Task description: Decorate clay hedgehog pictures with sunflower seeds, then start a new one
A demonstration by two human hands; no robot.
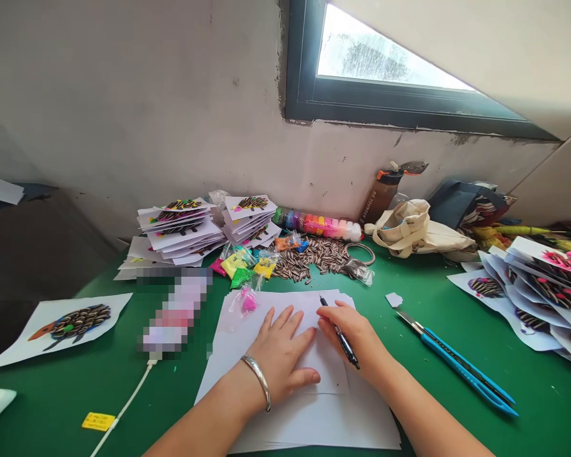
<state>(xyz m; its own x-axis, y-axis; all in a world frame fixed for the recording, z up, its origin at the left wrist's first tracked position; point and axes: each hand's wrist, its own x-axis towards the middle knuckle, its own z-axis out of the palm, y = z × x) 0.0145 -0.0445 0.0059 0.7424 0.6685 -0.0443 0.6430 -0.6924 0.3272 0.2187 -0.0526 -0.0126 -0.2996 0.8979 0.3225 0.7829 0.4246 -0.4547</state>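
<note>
My left hand (285, 349) lies flat with its fingers spread on a small white sheet (321, 381), which rests on a stack of larger white paper (309, 428). A silver bangle (257, 381) circles that wrist. Just to its right, my right hand (354, 330) grips a black pen (345, 346) over the paper. The pen tip points away from me, up toward the far edge of the stack. Whether the pen touches the paper is hard to tell. A small bag of pink clay (248, 299) sits at the stack's far left corner.
Beyond the paper are sunflower seeds (314, 257), clay packets (240, 260) and a row of coloured tubs (318, 225). A blue utility knife (461, 365) lies to the right, blade out. Seed-picture cards (185, 238) are stacked at left, others (542, 298) at right. A white cable (128, 406) crosses the left side.
</note>
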